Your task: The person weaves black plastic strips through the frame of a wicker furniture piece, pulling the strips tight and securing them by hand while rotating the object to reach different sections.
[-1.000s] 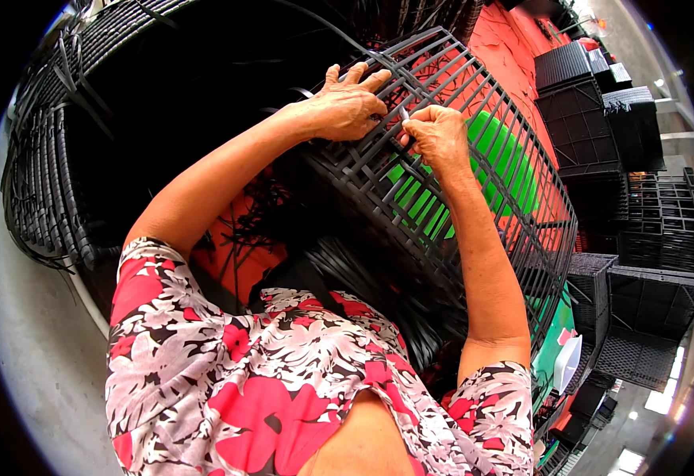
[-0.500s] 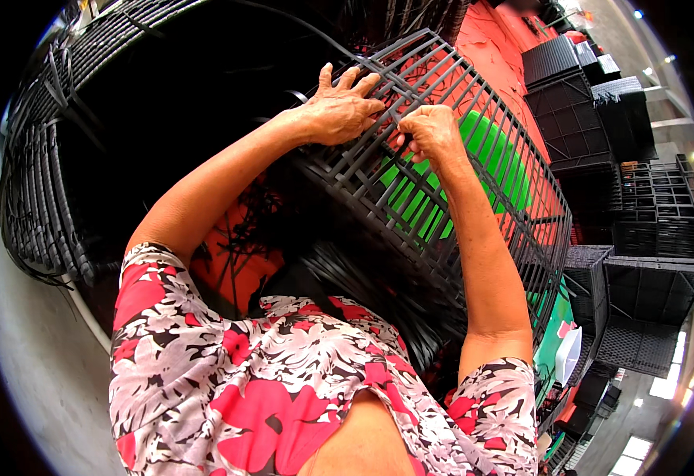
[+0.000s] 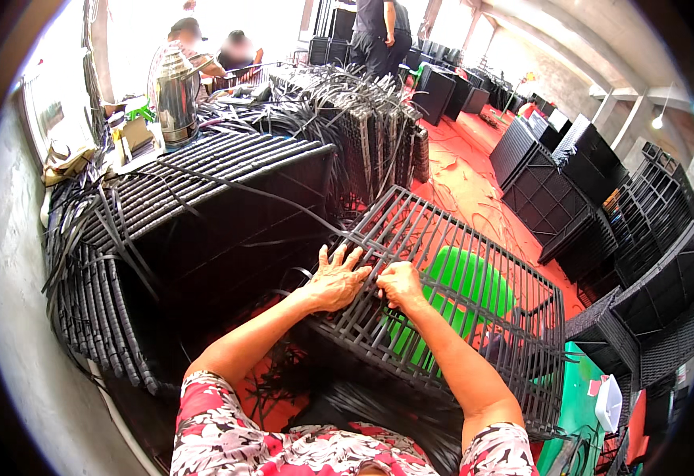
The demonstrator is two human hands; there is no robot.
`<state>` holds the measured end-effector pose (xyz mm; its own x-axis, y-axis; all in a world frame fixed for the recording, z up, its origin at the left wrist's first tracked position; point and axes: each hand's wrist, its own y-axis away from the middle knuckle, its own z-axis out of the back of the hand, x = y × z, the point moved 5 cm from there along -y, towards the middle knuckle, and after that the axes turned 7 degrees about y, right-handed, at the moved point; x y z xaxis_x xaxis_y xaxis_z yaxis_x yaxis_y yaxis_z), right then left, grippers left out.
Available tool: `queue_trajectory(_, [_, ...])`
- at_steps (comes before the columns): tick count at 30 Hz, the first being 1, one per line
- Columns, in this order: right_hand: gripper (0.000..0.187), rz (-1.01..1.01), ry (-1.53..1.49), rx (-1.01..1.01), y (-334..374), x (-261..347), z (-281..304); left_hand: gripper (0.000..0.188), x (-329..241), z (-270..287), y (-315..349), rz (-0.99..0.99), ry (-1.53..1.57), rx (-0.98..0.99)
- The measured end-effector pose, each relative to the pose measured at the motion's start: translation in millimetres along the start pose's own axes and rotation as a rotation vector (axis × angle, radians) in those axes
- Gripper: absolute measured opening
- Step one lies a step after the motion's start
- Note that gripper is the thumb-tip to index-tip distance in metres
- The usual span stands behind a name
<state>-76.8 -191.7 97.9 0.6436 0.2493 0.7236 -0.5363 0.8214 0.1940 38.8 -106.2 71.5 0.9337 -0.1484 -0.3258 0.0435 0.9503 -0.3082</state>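
Observation:
A black woven lattice panel (image 3: 462,321) of long slats stands tilted in front of me. My left hand (image 3: 337,281) lies on its near left part with fingers spread, pressing the crossing strips. Close beside it, my right hand (image 3: 399,285) is closed in a pinch at the lattice; whatever its fingertips grip is hidden. A long loose black strip (image 3: 271,195) runs from the left into the panel just beyond my left hand. Through the slats shows a bright green plastic seat (image 3: 474,282).
Black slatted stacks (image 3: 228,170) stand at the left, with a metal flask (image 3: 175,99) beyond. Bundled black strips (image 3: 363,99) lie behind the panel. Black woven furniture (image 3: 537,178) lines the right of the red floor covering (image 3: 458,163). Several people (image 3: 372,32) are at the back.
My view has tilted up, so the far room and people now show. Both hands stay at the same part of the lattice, my right hand slightly closer to my left.

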Motion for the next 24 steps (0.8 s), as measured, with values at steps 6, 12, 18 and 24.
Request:
queue_trajectory(6, [0.011,0.164,0.308,-0.027,-14,-5,-3,0.037,-6,-4,-9,0.015,0.071,0.077])
queue_trajectory(12, [0.008,0.098,0.116,0.165,-11,-7,-7,0.030,0,-8,-13,0.099,0.123,0.191])
queue_trajectory(18, [0.007,0.072,0.173,0.130,-12,-5,-8,0.021,3,-5,-19,0.198,0.242,0.208])
queue_trajectory(24, [0.010,0.092,0.033,0.098,-8,-12,-9,0.012,10,-7,-20,0.218,0.351,0.048])
